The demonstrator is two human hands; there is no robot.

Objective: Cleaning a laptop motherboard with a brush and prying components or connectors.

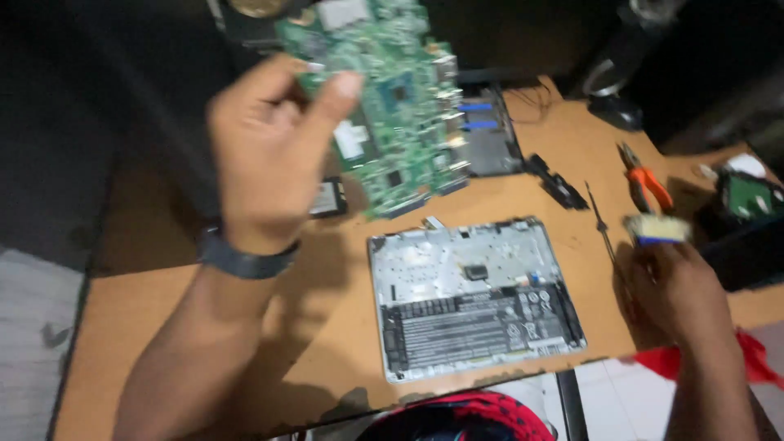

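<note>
Green circuit board (398,98): I am holding it up in the upper middle of the frame, tilted, its lower edge hanging above the bench (310,327).
Left hand (265,155): I am pinching the board's left edge between thumb and fingers, so this grip is grasping the board; a dark band (245,260) is sitting on my wrist.
Right hand (674,290): I am clenching this grip around the handle of a small brush (656,229), at the right of the frame, its pale bristles pointing up.
Opened laptop shell (474,298): it is lying flat on the bench at lower centre, silver inside facing up, with a dark battery filling its nearer half.
Orange-handled pliers (645,181): they are lying on the bench in the upper right, just above the brush.
Thin screwdriver (603,224): it is lying on the bench between the shell and my right hand.
Black strip part (559,184): it is resting on the bench right of the board.
Red cloth (747,359): it is showing at the lower right edge, beside my right forearm.
</note>
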